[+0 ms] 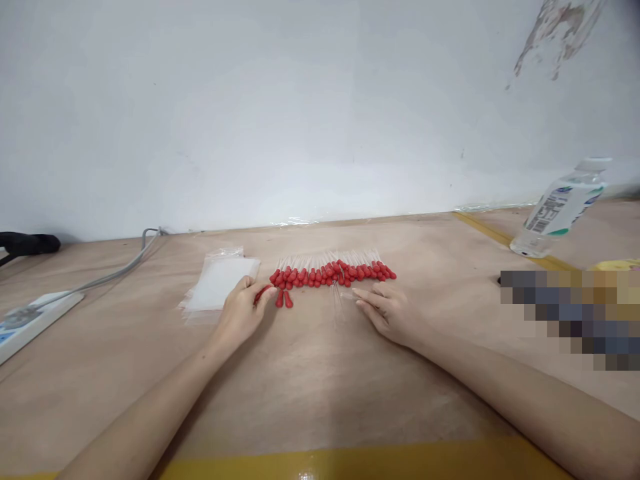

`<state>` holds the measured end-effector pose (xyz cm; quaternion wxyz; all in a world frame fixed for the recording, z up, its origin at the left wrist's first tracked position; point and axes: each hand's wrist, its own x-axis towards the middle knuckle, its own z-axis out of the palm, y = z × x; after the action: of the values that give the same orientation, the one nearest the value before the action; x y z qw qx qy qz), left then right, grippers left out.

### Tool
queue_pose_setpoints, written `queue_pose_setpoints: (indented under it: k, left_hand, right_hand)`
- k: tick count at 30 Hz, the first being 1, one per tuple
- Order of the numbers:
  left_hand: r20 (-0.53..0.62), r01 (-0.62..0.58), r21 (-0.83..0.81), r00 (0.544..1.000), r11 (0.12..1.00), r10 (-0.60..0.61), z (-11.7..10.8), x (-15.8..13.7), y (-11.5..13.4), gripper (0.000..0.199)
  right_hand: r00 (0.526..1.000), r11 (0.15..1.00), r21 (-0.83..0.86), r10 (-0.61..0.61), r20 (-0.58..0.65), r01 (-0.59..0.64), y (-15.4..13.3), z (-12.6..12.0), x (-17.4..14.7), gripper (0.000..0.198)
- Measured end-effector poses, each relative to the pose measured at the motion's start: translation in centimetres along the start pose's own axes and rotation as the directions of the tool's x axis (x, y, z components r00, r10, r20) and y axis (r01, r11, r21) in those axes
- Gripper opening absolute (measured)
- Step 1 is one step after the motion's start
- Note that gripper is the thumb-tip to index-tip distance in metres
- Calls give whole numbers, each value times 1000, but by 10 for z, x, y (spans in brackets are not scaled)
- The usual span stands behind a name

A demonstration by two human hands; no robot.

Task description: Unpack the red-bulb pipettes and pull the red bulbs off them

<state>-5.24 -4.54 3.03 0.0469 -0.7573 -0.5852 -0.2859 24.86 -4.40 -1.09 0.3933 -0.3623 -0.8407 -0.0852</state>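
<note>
My left hand point(241, 312) is closed, with thumb and fingers pinching a red rubber bulb point(261, 293). Just right of it, two loose red bulbs point(285, 299) lie on the table. Fingers of my right hand point(391, 312) are pressed together around what looks like a thin clear glass tube point(349, 295), its end pointing left. A few more clear tubes point(338, 308) lie beside those fingertips. Beyond both hands stretches a row of droppers point(333, 270), their red bulbs toward me and clear tubes pointing to the wall.
A stack of clear plastic bags point(217, 283) lies left of the row, partly behind my left hand. Farther left are a power strip point(43, 320) with a grey cable and a black object point(35, 243). A tilted-looking water bottle point(557, 213) stands at right, near a blurred-out patch.
</note>
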Motion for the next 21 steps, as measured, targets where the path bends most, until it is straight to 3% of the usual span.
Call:
queue_pose_setpoints:
  k: [5,8,14,18,21]
  left_hand:
    - [131,259,-35,959,965,-253,6,7,-13,40]
    - [140,290,-62,950,955,-280,11,7,-12,42]
    - [205,410,-244,908,879,-366,10,7,-4,46]
    - [185,399,-231,914,888,-362,3,7,-3,43]
    - [62,290,-107,957,951,-284,1,11,-5,38]
  right_hand:
    - [994,991,89,91,60,-96,-3,11,4,18]
    - [992,989,95,104,69,-110,-2,15,7,9]
    - [997,994,94,58,54,-63,-2,24,10,13]
    - [995,993,108,28,98,-38,-7,21,10,16]
    - [991,995,102,4,136,-18,-13,15,10,23]
